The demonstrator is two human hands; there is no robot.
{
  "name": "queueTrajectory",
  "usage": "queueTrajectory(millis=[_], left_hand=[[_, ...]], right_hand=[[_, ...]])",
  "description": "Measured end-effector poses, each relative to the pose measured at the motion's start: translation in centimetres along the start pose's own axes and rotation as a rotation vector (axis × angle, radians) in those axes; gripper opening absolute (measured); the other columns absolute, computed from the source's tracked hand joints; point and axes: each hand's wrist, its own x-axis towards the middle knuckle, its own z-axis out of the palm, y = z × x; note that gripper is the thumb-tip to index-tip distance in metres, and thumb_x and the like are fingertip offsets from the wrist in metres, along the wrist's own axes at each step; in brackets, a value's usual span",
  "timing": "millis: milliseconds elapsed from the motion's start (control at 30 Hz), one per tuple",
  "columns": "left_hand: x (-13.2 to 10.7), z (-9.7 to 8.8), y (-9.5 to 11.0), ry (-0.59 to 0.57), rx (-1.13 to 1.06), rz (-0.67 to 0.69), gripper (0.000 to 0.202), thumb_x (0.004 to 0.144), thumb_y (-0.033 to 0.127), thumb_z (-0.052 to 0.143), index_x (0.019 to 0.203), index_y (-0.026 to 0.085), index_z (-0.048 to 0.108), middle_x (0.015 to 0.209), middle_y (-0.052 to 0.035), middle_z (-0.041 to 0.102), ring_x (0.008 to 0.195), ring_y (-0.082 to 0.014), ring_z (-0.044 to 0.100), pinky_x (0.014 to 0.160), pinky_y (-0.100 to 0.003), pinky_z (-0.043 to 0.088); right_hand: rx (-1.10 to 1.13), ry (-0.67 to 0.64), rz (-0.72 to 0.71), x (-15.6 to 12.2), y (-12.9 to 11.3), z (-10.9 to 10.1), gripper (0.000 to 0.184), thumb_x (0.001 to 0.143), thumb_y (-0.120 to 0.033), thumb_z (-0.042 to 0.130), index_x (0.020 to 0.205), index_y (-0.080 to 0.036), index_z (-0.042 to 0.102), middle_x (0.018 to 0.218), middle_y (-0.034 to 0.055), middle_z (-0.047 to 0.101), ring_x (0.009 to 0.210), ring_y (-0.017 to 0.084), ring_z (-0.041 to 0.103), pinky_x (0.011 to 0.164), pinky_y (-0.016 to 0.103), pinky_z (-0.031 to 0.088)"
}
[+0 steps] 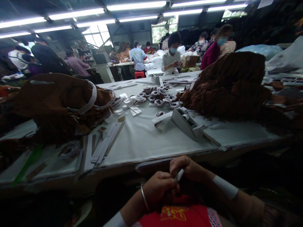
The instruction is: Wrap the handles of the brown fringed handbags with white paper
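A small pale slip [180, 175], flat, narrow and whitish, was up in front of the person's red garment [187, 216], just off the near edge of the surface [132, 142]. The fingers of the left hand [159, 188] and the right hand [184, 166] were drawn together, closed in a pinch on that one piece; its lower part I couldn't see. One smooth, silvery bangle [144, 198] circled the left wrist.

Two brown fabric heaps flanked the white-covered top: the left heap [52, 94] smooth above and fringed below, the right heap [234, 85] shaggy with strands. Between them lay ring-shaped coils [158, 94], a dozen or more, too overlapped to count exactly, and one grey, wedge-shaped dispenser [186, 123]. Flat, stiff strips [106, 143] lay overlapping toward the left.
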Motion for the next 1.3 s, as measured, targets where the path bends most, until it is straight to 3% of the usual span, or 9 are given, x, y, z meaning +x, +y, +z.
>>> queueTrajectory(millis=[167, 300, 433, 533, 733, 933, 1067, 1200, 1300], left_hand=[[-0.5, -0.4, 0.7, -0.004, 0.243, -0.037, 0.052, 0.072, 0.060, 0.075, 0.075, 0.009, 0.074, 0.049, 0.0036, 0.051, 0.040, -0.0057, 0.035, 0.043, -0.023, 0.022], [-0.5, -0.5, 0.0, -0.014, 0.161, -0.033, 0.050, 0.068, 0.059, 0.079, 0.077, 0.010, 0.074, 0.054, 0.0024, 0.053, 0.046, -0.0073, 0.039, 0.048, -0.024, 0.026], [-0.4, -0.4, -0.2, -0.018, 0.178, 0.028, 0.051, 0.075, 0.058, 0.075, 0.093, 0.010, 0.078, 0.060, 0.0008, 0.056, 0.051, -0.0079, 0.039, 0.050, -0.024, 0.025], [-0.5, -0.2, 0.4, 0.030, 0.265, 0.070, 0.054, 0.080, 0.059, 0.070, 0.099, 0.009, 0.079, 0.058, 0.0022, 0.052, 0.050, -0.0072, 0.035, 0.049, -0.023, 0.022], [-0.2, -0.1, 0.8, 0.173, 0.415, 0.175, 0.049, 0.087, 0.055, 0.060, 0.087, 0.009, 0.078, 0.059, 0.0019, 0.049, 0.054, -0.0090, 0.034, 0.049, -0.023, 0.025], [-0.1, 0.0, 0.6, 0.253, 0.543, 0.219, 0.033, 0.085, 0.035, 0.054, 0.071, 0.011, 0.072, 0.059, 0.0017, 0.049, 0.056, -0.0103, 0.037, 0.051, -0.023, 0.029], [-0.1, -0.1, 0.9, 0.353, 0.590, 0.242, 0.032, 0.084, 0.035, 0.054, 0.070, 0.011, 0.070, 0.059, 0.0006, 0.055, 0.056, -0.0109, 0.042, 0.053, -0.024, 0.032], [0.2, -0.6, 0.7, 0.432, 0.408, 0.146, 0.040, 0.078, 0.051, 0.064, 0.063, 0.014, 0.062, 0.053, 0.0005, 0.054, 0.050, -0.0102, 0.042, 0.047, -0.023, 0.028], [0.1, -0.7, 0.6, 0.350, 0.129, 0.071, 0.044, 0.069, 0.057, 0.073, 0.066, 0.016, 0.058, 0.049, 0.0044, 0.050, 0.041, -0.0069, 0.037, 0.041, -0.021, 0.023]], right_hand=[[-0.281, -0.222, 0.025, 0.0, -2.4, -0.8, 0.015, 0.082, -0.029, 0.077, 0.090, -0.017, 0.082, 0.079, 0.0045, 0.070, 0.068, 0.011, 0.064, 0.063, 0.020, 0.049], [-0.400, -0.292, 0.001, 0.3, -3.4, -0.8, 0.022, 0.086, -0.032, 0.074, 0.103, -0.018, 0.080, 0.081, 0.0029, 0.069, 0.071, 0.011, 0.063, 0.065, 0.021, 0.050], [-0.371, 0.017, -0.055, 0.7, -3.4, -1.2, 0.047, 0.083, -0.035, 0.076, 0.127, -0.021, 0.068, 0.083, 0.0003, 0.069, 0.069, 0.011, 0.061, 0.065, 0.023, 0.050], [-0.492, 0.264, -0.066, 0.4, -4.0, -1.7, 0.030, 0.087, -0.037, 0.071, 0.110, -0.018, 0.075, 0.091, 0.0047, 0.071, 0.080, 0.015, 0.063, 0.072, 0.026, 0.051], [-0.757, -0.103, -0.027, -0.8, -5.8, -0.4, 0.030, 0.084, -0.033, 0.074, 0.111, -0.019, 0.074, 0.103, 0.0071, 0.068, 0.088, 0.018, 0.065, 0.079, 0.028, 0.051], [-0.937, -0.063, -0.081, 0.4, -4.6, 1.5, 0.007, 0.085, -0.017, 0.068, 0.087, -0.017, 0.075, 0.085, 0.0046, 0.066, 0.074, 0.015, 0.061, 0.067, 0.025, 0.046], [-0.934, -0.049, -0.301, 0.5, -3.5, 1.8, 0.020, 0.091, -0.012, 0.057, 0.076, -0.017, 0.069, 0.077, 0.0044, 0.064, 0.073, 0.015, 0.059, 0.067, 0.026, 0.044], [-1.024, 0.011, -0.501, -0.2, -2.9, 2.0, 0.022, 0.097, -0.018, 0.053, 0.081, -0.018, 0.067, 0.076, 0.0047, 0.064, 0.072, 0.016, 0.057, 0.069, 0.029, 0.043], [-1.054, 0.038, -0.572, -0.9, -2.5, 1.9, 0.020, 0.099, -0.017, 0.051, 0.086, -0.019, 0.067, 0.078, 0.0040, 0.065, 0.074, 0.016, 0.056, 0.071, 0.030, 0.044]])
